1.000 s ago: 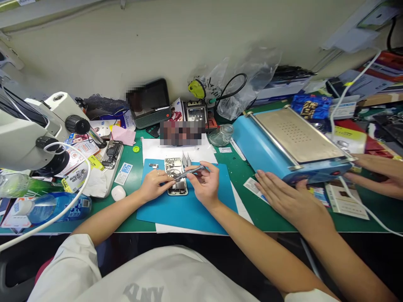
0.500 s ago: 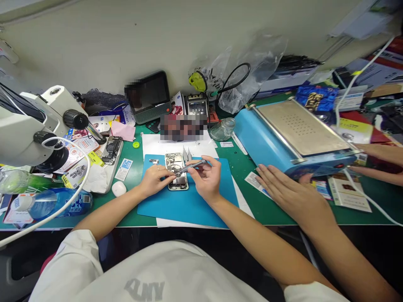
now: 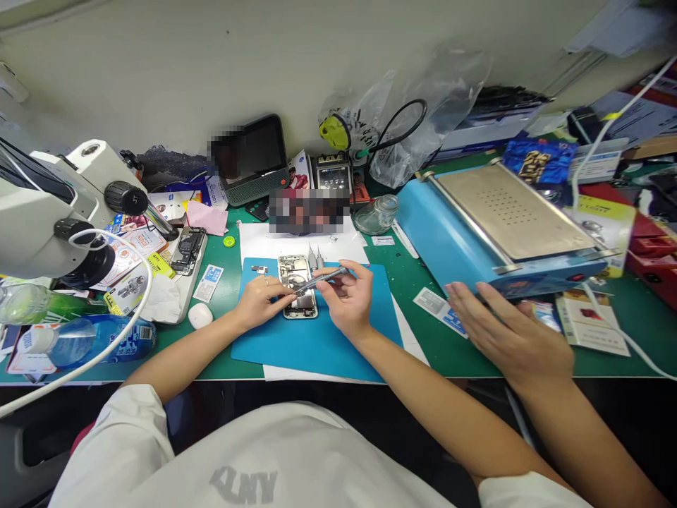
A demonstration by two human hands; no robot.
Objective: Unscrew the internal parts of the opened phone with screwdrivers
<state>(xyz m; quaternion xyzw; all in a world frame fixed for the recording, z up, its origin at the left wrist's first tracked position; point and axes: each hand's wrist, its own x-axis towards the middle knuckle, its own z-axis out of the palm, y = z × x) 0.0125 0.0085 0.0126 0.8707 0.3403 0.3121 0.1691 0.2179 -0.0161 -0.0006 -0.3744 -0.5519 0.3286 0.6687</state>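
An opened phone [image 3: 297, 286] with its insides showing lies on a blue mat [image 3: 317, 339] in front of me. My left hand [image 3: 260, 301] rests against the phone's left edge, fingers curled on it. My right hand [image 3: 346, 298] pinches a slim grey screwdriver [image 3: 317, 280], whose tip points down-left onto the phone's middle. A small metal part [image 3: 259, 269] lies on the mat's far left corner. Grey tweezers [image 3: 315, 257] lie just behind the phone.
A co-worker's hand [image 3: 510, 339] hovers at the right, near a blue heating plate machine [image 3: 502, 229]. A microscope [image 3: 58, 212] stands at the left, with water bottles [image 3: 79, 342] below it. Another opened phone [image 3: 186, 252], a glass jar [image 3: 376, 214] and cards clutter the green mat [image 3: 434, 346].
The co-worker's near hand lifted and drew back to the right; their far hand left the view. My own hands and the screwdriver stay on the phone, barely moved.
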